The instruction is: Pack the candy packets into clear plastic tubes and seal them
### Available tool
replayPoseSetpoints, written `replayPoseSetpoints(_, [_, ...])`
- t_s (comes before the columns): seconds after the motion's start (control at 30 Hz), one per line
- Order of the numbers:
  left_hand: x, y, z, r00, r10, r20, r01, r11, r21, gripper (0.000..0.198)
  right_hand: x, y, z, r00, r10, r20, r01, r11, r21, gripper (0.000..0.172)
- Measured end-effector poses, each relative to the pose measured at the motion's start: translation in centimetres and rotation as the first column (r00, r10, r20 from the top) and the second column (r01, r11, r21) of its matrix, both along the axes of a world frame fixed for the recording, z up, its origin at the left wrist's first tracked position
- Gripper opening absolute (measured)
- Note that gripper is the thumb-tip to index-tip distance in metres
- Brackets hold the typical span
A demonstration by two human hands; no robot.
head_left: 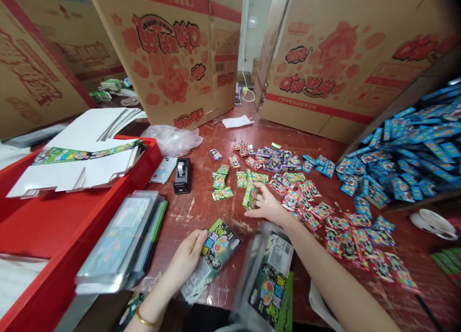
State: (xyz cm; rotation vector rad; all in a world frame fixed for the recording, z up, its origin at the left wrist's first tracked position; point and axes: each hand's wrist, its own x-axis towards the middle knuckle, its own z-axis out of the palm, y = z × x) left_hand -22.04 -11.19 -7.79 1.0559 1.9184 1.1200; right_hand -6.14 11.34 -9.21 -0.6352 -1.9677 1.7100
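Observation:
My left hand (187, 257) is closed around a green and black printed box (216, 253), held low over the red-brown table (201, 212). My right hand (264, 205) reaches forward and pinches a small stack of green candy packets (249, 196). A few more green packets (221, 181) lie just to its left. Pink and purple packets (298, 193) spread out to the right of that hand. A second printed box in a clear sleeve (268, 279) lies under my right forearm.
A red crate (46, 255) with flat white cartons (82, 164) and clear sleeves (122, 241) stands at left. A phone (163, 170) and tape dispenser (182, 175) lie mid-table. Large cardboard boxes (173, 49) wall the back. Blue packets (406, 154) heap at right beside a white cup (434, 224).

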Motion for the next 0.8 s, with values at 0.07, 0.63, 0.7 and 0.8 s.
replayPoseSetpoints(0.07, [1.0,0.2,-0.3,0.998,-0.016,0.053,0.017,1.0,-0.013,0.042,2.8,-1.8,0.7,0.989,-0.064,-0.136,0.031,0.972,-0.233,0.085])
replayPoseSetpoints(0.63, [9.2,-0.1,0.5,0.85,-0.131,0.51,0.129,0.991,0.041,0.038,10.3,-7.0,5.9,0.994,-0.096,-0.06,0.096,0.995,0.01,0.038])
replayPoseSetpoints(0.7, [9.5,-0.2,0.3,0.852,-0.118,0.51,0.113,0.993,0.041,0.04,10.7,-7.2,6.0,0.997,-0.071,-0.02,0.072,0.996,0.053,0.028])
replayPoseSetpoints(0.8, [9.9,-0.3,0.1,0.88,-0.104,0.464,0.086,0.994,0.06,0.041,11.1,-7.2,6.1,0.998,0.004,0.068,-0.012,0.992,0.123,0.019])
